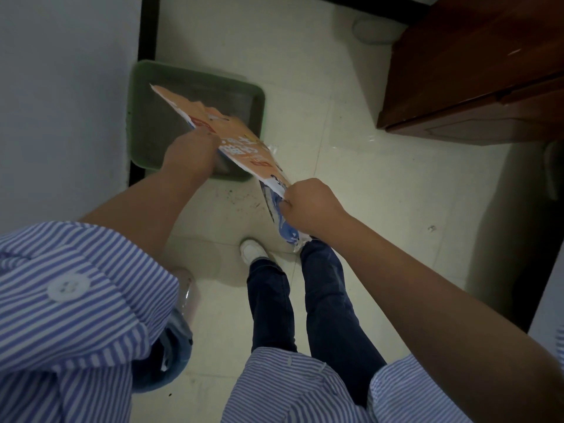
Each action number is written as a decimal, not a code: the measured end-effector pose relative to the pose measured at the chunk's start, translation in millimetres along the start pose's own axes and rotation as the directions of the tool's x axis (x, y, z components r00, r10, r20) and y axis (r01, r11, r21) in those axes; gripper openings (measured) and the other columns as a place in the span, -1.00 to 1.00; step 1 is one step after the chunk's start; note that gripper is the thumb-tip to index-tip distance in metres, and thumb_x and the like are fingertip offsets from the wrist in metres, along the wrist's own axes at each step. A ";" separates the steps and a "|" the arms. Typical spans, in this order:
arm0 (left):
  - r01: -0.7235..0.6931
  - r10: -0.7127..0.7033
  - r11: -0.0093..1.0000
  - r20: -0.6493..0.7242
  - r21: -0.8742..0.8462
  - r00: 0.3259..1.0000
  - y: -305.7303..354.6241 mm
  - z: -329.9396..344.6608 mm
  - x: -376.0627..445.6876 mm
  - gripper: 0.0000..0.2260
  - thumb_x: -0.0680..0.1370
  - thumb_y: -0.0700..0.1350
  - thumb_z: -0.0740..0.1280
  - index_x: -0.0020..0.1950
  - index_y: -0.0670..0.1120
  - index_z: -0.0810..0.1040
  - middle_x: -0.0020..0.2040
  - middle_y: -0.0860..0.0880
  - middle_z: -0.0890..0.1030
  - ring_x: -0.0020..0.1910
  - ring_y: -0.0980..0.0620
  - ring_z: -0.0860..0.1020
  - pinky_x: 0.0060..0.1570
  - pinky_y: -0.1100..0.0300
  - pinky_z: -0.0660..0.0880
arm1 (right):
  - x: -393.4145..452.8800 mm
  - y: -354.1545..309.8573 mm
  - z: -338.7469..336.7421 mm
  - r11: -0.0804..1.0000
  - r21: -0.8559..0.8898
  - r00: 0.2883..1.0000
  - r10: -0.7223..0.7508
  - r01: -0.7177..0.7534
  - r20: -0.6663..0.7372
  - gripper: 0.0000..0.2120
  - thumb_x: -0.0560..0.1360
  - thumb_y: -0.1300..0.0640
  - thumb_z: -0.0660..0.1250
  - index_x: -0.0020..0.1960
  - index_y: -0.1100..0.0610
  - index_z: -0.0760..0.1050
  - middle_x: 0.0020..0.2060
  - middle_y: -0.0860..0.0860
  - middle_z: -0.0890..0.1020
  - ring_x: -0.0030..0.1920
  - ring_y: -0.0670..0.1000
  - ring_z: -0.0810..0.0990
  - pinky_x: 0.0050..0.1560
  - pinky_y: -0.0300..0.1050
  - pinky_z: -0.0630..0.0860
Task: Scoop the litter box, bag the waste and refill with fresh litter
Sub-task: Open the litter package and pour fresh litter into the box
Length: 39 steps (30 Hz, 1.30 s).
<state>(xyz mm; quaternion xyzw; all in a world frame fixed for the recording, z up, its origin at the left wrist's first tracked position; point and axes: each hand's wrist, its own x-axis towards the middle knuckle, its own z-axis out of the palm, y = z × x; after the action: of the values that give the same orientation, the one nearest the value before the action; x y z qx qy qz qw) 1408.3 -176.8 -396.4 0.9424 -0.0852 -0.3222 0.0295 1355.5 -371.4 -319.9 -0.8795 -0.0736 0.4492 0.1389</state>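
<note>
A green litter box (pixel 259 96) sits on the tiled floor against the white wall, grey litter inside it. Above it I hold an orange, white and blue litter bag (pixel 235 132), tilted with its torn open end low over the box. My left hand (pixel 190 152) grips the bag's left edge near the middle. Over at the bag's blue bottom end, my right hand (pixel 308 206) grips it, raised higher than the mouth. No litter is visibly streaming out.
Dark specks of spilled litter (pixel 241 203) dot the tiles in front of the box. A blue bin lined with clear plastic (pixel 177 355) stands at my lower left. A brown wooden cabinet (pixel 476 74) fills the upper right. My feet (pixel 253 250) stand below the bag.
</note>
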 end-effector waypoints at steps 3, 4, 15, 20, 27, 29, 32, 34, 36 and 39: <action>0.009 -0.009 1.000 -0.012 -0.003 1.000 -13.9 -1.6 2.8 -0.74 0.52 -0.34 0.18 0.16 -0.27 0.54 0.14 -0.28 0.51 0.13 -0.28 0.49 0.15 -0.13 0.45 | 7.0 -9.2 -3.4 1.000 0.020 1.000 -0.020 0.020 0.000 -0.70 0.59 0.22 0.08 -0.18 0.31 0.50 -0.21 0.16 0.55 -0.19 0.03 0.36 -0.53 -0.34 0.10; 0.013 -0.013 1.000 -0.015 -0.006 1.000 -19.1 -1.6 3.0 -0.74 0.52 -0.34 0.19 0.16 -0.27 0.54 0.13 -0.28 0.51 0.13 -0.28 0.49 0.15 -0.13 0.45 | 9.9 -12.0 -3.6 0.999 0.043 1.000 -0.025 0.025 0.008 -0.71 0.59 0.21 0.08 -0.03 0.34 0.53 -0.07 0.19 0.59 -0.17 0.06 0.39 -0.53 -0.37 0.18; 0.201 -0.205 0.968 -0.012 -0.151 0.979 -60.8 -3.0 -10.6 -0.74 0.59 -0.26 0.11 0.19 -0.25 0.51 0.18 -0.26 0.50 0.16 -0.24 0.48 0.18 -0.03 0.39 | 32.3 -49.9 -6.6 0.999 0.036 0.999 -0.041 0.040 0.027 -0.67 0.56 0.22 0.11 -0.38 0.19 0.25 -0.46 -0.03 0.23 -0.35 -0.03 0.30 -0.48 -0.35 0.07; 0.231 -0.233 0.963 0.000 -0.139 0.972 -64.7 -2.3 -17.5 -0.74 0.60 -0.25 0.11 0.21 -0.23 0.50 0.18 -0.24 0.50 0.16 -0.21 0.48 0.19 0.04 0.38 | 31.8 -57.7 -7.1 0.997 0.064 0.999 -0.039 0.038 0.016 -0.77 0.56 0.20 0.14 -0.27 0.20 0.33 -0.46 -0.03 0.25 -0.31 -0.02 0.33 -0.49 -0.33 0.08; 0.172 -0.172 0.983 -0.007 -0.064 0.985 -56.8 -1.1 -17.5 -0.73 0.57 -0.30 0.15 0.24 -0.24 0.48 0.19 -0.24 0.50 0.16 -0.24 0.48 0.19 -0.05 0.44 | 24.9 -50.0 -0.8 0.999 0.033 0.999 -0.039 0.038 0.034 -0.75 0.57 0.19 0.12 -0.26 0.21 0.37 -0.45 -0.02 0.25 -0.37 0.00 0.32 -0.49 -0.29 0.09; 0.154 -0.153 0.987 0.017 -0.038 0.988 -49.4 -0.1 -14.8 -0.72 0.56 -0.32 0.16 0.24 -0.24 0.48 0.19 -0.24 0.49 0.16 -0.24 0.48 0.17 -0.05 0.45 | 21.6 -43.4 2.8 0.999 0.040 0.999 -0.025 0.023 0.036 -0.72 0.58 0.18 0.10 -0.18 0.28 0.49 -0.45 -0.03 0.25 -0.38 -0.01 0.31 -0.49 -0.30 0.08; 0.100 -0.100 0.995 0.009 -0.024 0.995 -39.2 3.2 -10.8 -0.72 0.54 -0.33 0.18 0.22 -0.25 0.50 0.17 -0.24 0.49 0.15 -0.24 0.49 0.17 -0.09 0.45 | 16.2 -35.0 8.1 1.000 0.020 0.999 -0.014 0.013 0.045 -0.68 0.58 0.17 0.09 -0.25 0.29 0.46 -0.46 -0.01 0.24 -0.44 -0.04 0.25 -0.50 -0.29 0.07; 0.063 -0.063 0.998 0.005 0.002 0.998 -33.9 5.2 -8.6 -0.72 0.53 -0.33 0.20 0.22 -0.24 0.51 0.16 -0.23 0.49 0.14 -0.24 0.50 0.15 -0.10 0.47 | 12.5 -29.5 11.8 1.000 0.014 0.998 -0.009 0.008 0.059 -0.60 0.58 0.17 0.09 -0.43 0.18 0.23 -0.47 -0.02 0.23 -0.40 0.00 0.27 -0.50 -0.31 0.05; 0.029 -0.029 0.999 0.018 0.013 0.999 -28.1 6.6 -6.0 -0.70 0.52 -0.35 0.19 0.23 -0.24 0.51 0.17 -0.23 0.48 0.15 -0.24 0.49 0.16 -0.11 0.46 | 9.2 -23.4 14.8 0.999 0.035 0.998 0.004 -0.007 0.070 -0.61 0.59 0.17 0.09 -0.42 0.18 0.21 -0.46 -0.03 0.23 -0.39 -0.01 0.27 -0.50 -0.33 0.04; -0.004 0.003 1.000 0.028 0.012 1.000 -18.2 7.8 -3.7 -0.72 0.53 -0.33 0.19 0.21 -0.25 0.51 0.17 -0.25 0.50 0.15 -0.25 0.49 0.16 -0.11 0.46 | 2.3 -12.6 18.9 0.998 0.062 0.998 0.012 -0.016 0.061 -0.64 0.58 0.18 0.08 -0.37 0.22 0.33 -0.42 -0.02 0.33 -0.38 -0.02 0.29 -0.50 -0.33 0.05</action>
<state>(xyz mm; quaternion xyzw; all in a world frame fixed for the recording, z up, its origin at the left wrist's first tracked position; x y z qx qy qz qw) 1403.2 -158.3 -402.3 0.9377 -0.0891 -0.3350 0.0233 1341.5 -355.5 -328.4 -0.8613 -0.0575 0.4786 0.1606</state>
